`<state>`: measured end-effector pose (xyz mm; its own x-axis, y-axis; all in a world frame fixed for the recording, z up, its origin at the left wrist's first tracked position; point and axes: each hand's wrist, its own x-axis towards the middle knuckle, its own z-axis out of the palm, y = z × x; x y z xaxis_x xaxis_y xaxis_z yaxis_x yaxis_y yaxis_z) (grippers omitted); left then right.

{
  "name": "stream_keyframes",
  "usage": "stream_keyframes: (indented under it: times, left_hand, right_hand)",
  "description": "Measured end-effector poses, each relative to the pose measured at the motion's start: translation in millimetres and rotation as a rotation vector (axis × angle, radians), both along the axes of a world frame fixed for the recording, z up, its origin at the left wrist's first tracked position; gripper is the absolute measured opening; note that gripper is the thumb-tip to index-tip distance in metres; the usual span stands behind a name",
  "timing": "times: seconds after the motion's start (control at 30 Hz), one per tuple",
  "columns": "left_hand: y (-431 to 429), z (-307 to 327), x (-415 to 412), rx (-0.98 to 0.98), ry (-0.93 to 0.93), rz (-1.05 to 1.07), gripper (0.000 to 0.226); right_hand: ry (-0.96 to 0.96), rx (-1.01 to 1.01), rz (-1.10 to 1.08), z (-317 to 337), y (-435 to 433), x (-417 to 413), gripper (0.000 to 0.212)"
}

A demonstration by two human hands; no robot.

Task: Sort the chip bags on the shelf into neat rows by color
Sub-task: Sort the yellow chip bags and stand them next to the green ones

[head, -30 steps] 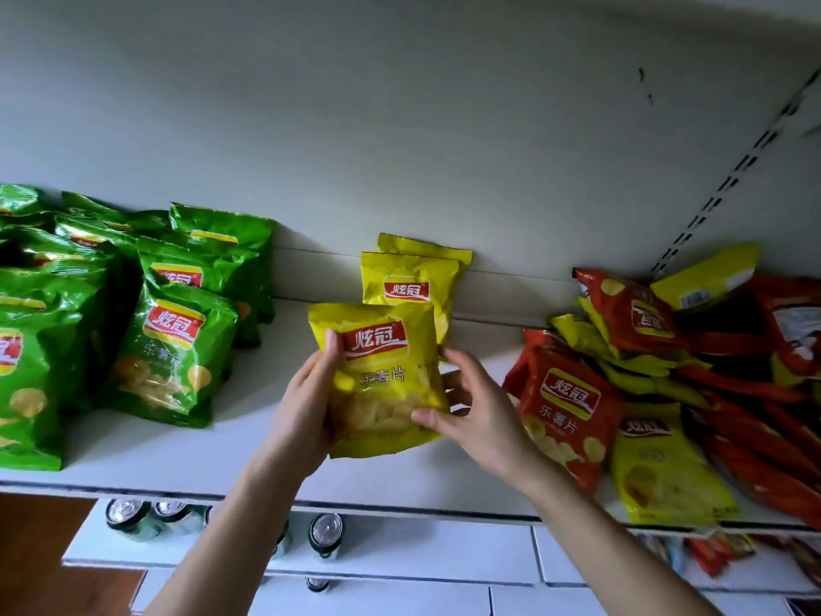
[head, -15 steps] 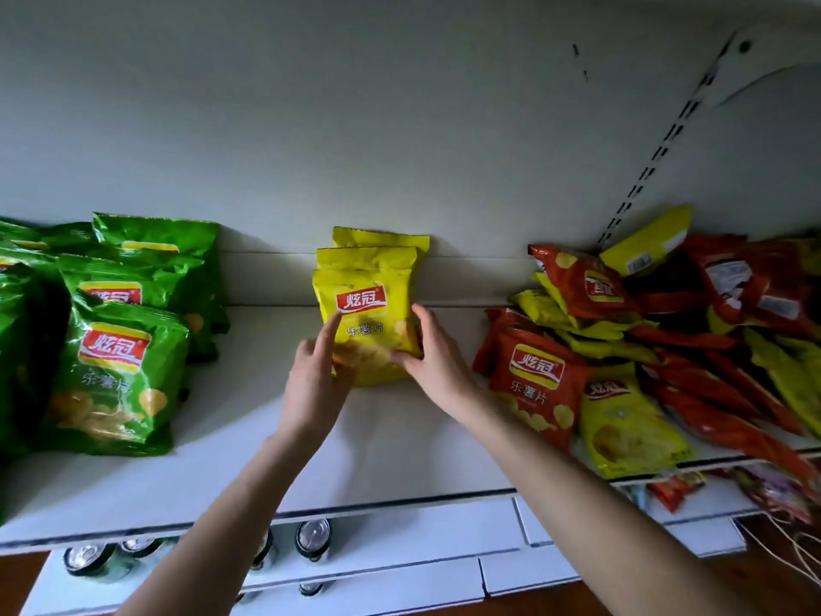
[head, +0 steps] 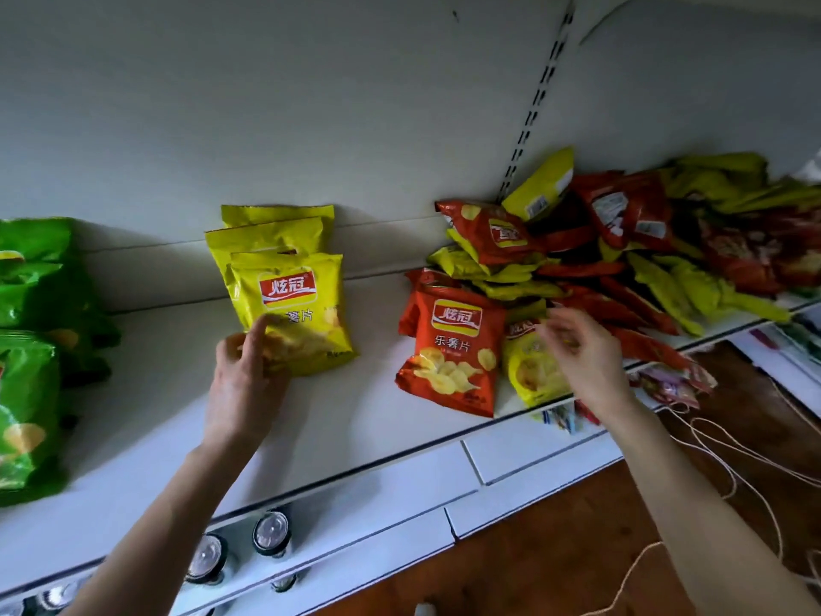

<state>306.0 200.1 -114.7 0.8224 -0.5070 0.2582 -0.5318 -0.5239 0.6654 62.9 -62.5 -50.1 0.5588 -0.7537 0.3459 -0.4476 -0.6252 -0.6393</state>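
Note:
Three yellow chip bags stand in a row front to back at the shelf's middle. My left hand (head: pixel 244 384) pinches the lower left corner of the front yellow bag (head: pixel 295 313), thumb on its face. My right hand (head: pixel 577 357) is blurred, fingers loosely spread and holding nothing, just above a small yellow bag (head: pixel 531 371) at the near edge of a mixed pile of red and yellow bags (head: pixel 622 260). An upright red bag (head: pixel 453 353) stands at the pile's left front. Green bags (head: pixel 31 349) are lined up at the far left.
The white shelf (head: pixel 364 420) has bare board between the green, yellow and mixed groups. Its slotted upright (head: pixel 535 100) rises behind the pile. Cans (head: pixel 271 533) stand on the lower shelf. Cream cord (head: pixel 733 460) lies on the wooden floor at the right.
My right hand let go of the front yellow bag and swung right to the mixed pile. The bag now stands before the other two yellow ones. The view shifted right.

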Motion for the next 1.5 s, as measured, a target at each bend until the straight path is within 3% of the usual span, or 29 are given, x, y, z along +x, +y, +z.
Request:
stream_keyframes:
  times: [0.07,0.2,0.3,0.4,0.53,0.6,0.7,0.77,0.83,0.87,0.93,0.97,1.03,1.13,1.2,1.3,1.5]
  left_hand:
    - [0,0,-1,0.027,-0.014,0.016,0.073]
    - [-7,-2,-3,0.053,-0.094,0.053,0.071]
    - [-13,-5,-10,0.077,-0.138,0.123,0.072]
    - [-21,0,-27,0.047,-0.201,0.2,0.067]
    - [-54,26,-80,-0.199,-0.253,0.154,0.043]
    - [-76,50,-114,-0.384,-0.012,0.059,0.035]
    - [-115,84,-157,-0.591,0.756,-0.102,0.057]
    - [-134,96,-173,-0.645,1.07,-0.189,0.062]
    - [-145,99,-183,-0.728,1.041,-0.166,0.043]
    - [-146,98,-183,-0.764,0.979,-0.117,0.037]
    - [-140,93,-179,-0.814,0.891,-0.018,0.047]
    - [-135,90,-175,-0.842,0.865,0.025,0.052]
    - [-123,89,-169,-0.888,0.833,0.088,0.057]
    - [-111,87,-164,-0.929,0.829,0.113,0.058]
    - [-105,86,-159,-0.912,0.823,0.108,0.044]
    - [-100,87,-147,-0.856,0.801,0.075,0.023]
    - [-112,94,-137,-0.857,0.852,0.027,0.021]
  right_hand:
    - [0.077,-0.058,0.009,-7,-12,-21,0.031]
    - [0.369,-0.051,0.261,-23,-20,-44,0.062]
    - [0.518,-0.253,0.352,-35,-28,-50,0.053]
    - [0.45,-0.348,0.352,-31,-40,-57,0.04]
    - [0.175,-0.142,0.348,3,-54,-70,0.032]
    - [0.014,-0.101,0.38,25,-51,-75,0.03]
    - [-0.044,-0.209,0.507,40,-30,-71,0.031]
    - [0.004,-0.383,0.613,37,-15,-65,0.034]
    - [0.06,-0.445,0.765,31,-7,-58,0.038]
    - [0.077,-0.338,0.839,32,-8,-55,0.043]
    - [0.069,-0.041,0.891,41,-16,-46,0.045]
    - [0.039,0.017,0.843,41,-24,-37,0.04]
    - [0.087,-0.181,0.618,33,-52,-12,0.032]
    - [0.48,-0.45,0.355,17,-77,27,0.034]
    - [0.543,-0.495,0.276,13,-82,37,0.027]
    - [0.366,-0.481,0.191,31,-93,39,0.021]
    - [-0.078,-0.242,0.136,97,-109,32,0.023]
